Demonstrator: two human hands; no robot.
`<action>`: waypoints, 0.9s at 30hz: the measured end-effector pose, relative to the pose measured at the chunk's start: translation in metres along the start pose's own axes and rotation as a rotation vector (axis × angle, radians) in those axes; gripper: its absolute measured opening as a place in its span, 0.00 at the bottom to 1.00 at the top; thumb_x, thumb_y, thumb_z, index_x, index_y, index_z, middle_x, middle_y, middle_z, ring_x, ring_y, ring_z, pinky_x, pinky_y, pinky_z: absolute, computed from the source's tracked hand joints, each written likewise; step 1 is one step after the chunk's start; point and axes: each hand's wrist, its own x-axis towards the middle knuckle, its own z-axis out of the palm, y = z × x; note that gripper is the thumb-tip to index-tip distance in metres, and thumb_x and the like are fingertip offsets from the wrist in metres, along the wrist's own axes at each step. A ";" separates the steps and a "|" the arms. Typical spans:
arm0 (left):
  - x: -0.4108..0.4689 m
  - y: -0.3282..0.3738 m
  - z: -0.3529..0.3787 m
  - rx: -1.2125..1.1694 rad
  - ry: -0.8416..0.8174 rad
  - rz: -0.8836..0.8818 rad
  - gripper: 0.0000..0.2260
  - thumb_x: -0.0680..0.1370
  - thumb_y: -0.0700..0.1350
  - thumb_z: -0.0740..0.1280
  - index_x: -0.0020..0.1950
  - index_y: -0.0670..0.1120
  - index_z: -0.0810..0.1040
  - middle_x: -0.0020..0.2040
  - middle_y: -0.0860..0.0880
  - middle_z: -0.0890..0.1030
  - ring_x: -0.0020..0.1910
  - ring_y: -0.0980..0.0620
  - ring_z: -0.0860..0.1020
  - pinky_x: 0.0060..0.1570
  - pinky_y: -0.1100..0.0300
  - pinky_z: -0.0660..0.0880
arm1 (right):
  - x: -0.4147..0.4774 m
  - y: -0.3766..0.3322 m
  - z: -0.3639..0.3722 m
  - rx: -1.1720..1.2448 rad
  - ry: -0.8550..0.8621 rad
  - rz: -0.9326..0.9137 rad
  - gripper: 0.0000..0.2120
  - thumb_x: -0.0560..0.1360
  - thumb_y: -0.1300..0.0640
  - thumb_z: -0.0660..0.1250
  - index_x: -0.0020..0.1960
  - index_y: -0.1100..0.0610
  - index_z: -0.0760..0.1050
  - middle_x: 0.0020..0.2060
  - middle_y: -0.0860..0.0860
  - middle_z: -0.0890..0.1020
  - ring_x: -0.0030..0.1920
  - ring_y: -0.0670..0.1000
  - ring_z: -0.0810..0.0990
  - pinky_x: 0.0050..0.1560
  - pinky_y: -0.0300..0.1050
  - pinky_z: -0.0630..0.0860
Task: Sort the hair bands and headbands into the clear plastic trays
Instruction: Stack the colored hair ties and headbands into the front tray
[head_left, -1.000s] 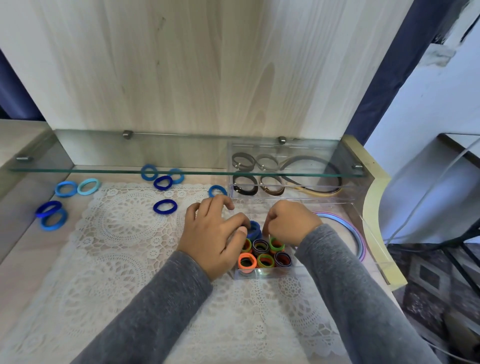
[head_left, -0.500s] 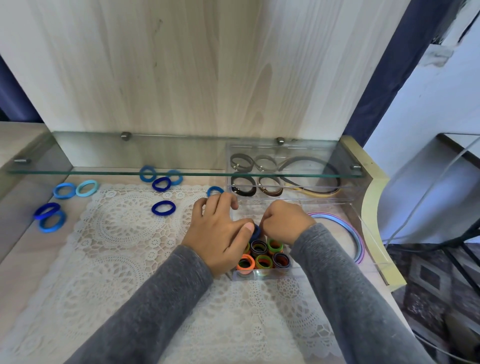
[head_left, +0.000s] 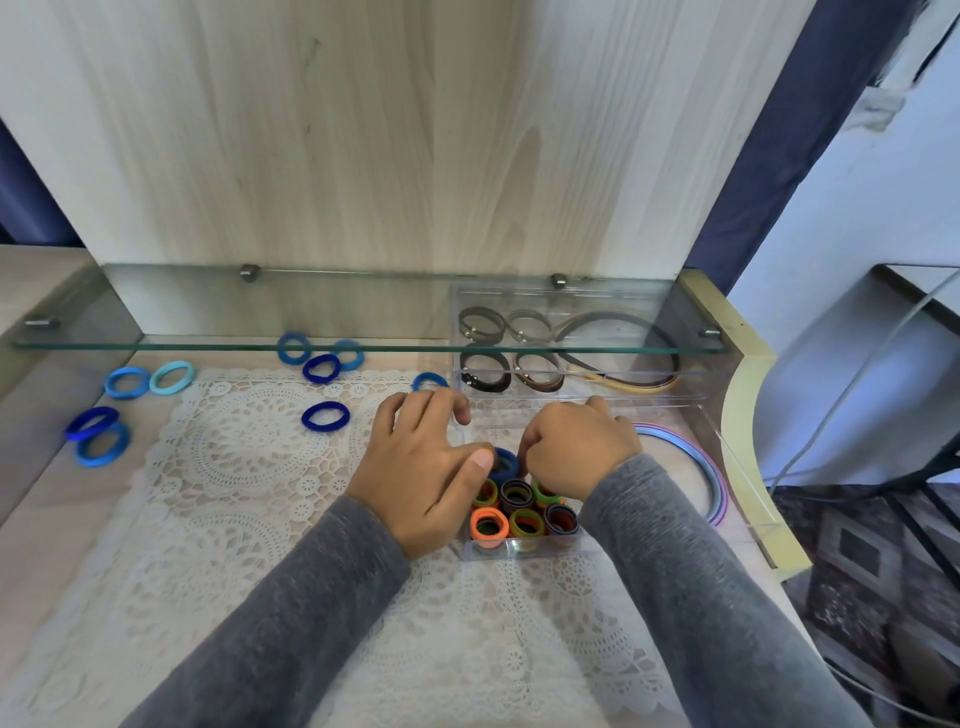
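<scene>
Over the small clear plastic tray, two hands meet at a dark blue round hair band. The left hand presses its thumb on the band, with its other fingers spread. The right hand curls its fingers round it. The band sits in the tray, behind the orange and green hair bands. A loose blue hair band lies on the white lace mat.

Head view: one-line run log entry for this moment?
phase: placing blue hair band into front tray | left hand: thumb touches band | right hand: grips band | unsorted: blue bands on lace mat
</scene>
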 end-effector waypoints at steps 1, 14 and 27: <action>0.000 -0.001 0.000 0.005 0.006 0.001 0.26 0.79 0.53 0.44 0.43 0.54 0.83 0.53 0.51 0.71 0.56 0.51 0.68 0.60 0.50 0.61 | 0.000 0.000 0.000 -0.014 0.012 0.003 0.15 0.75 0.54 0.57 0.58 0.49 0.77 0.60 0.51 0.76 0.65 0.57 0.63 0.62 0.56 0.63; -0.004 -0.005 -0.002 -0.068 0.098 0.007 0.22 0.79 0.52 0.46 0.51 0.54 0.80 0.52 0.51 0.72 0.54 0.51 0.69 0.56 0.52 0.62 | -0.005 0.001 0.000 0.011 0.025 -0.005 0.16 0.75 0.57 0.56 0.57 0.47 0.77 0.60 0.50 0.76 0.65 0.56 0.63 0.62 0.55 0.64; -0.028 -0.047 -0.018 0.125 0.256 -0.370 0.15 0.75 0.50 0.54 0.53 0.49 0.78 0.50 0.50 0.77 0.50 0.48 0.75 0.50 0.51 0.69 | -0.014 -0.011 0.004 -0.020 0.185 0.071 0.13 0.76 0.55 0.57 0.57 0.50 0.76 0.58 0.51 0.77 0.63 0.56 0.67 0.61 0.55 0.68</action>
